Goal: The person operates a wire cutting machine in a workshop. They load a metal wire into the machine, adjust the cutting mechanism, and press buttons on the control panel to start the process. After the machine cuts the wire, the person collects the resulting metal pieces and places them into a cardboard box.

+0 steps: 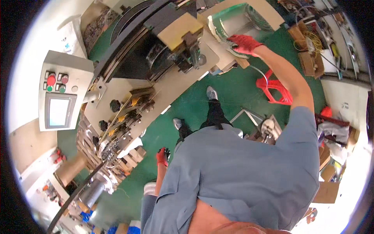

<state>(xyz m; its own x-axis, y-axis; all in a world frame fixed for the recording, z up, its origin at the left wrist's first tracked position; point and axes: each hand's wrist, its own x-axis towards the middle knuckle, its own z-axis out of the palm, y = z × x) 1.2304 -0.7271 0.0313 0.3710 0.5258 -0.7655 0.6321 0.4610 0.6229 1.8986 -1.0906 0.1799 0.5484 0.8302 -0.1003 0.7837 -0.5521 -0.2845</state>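
Note:
My right arm (pixel 290 76) is stretched out to the far right of the machine. Its red-gloved right hand (pixel 246 45) has its fingers bent over the near edge of a shiny, clear plastic bag or liner (pixel 237 21), which lies in an open cardboard box (pixel 269 13). What is inside the plastic is blurred. Low at my side, close to my leg, hangs my left hand (pixel 163 156) in a red glove with a dark palm. Its fingers are loosely bent and apart, and I make out nothing held in them.
A long machine (pixel 171 87) runs diagonally ahead, with a control box (pixel 64 91) carrying buttons and a screen at left. A red plastic stool (pixel 277 91) stands on the green floor (pixel 191 101) to the right. Shelves with cartons (pixel 309 48) line the right side.

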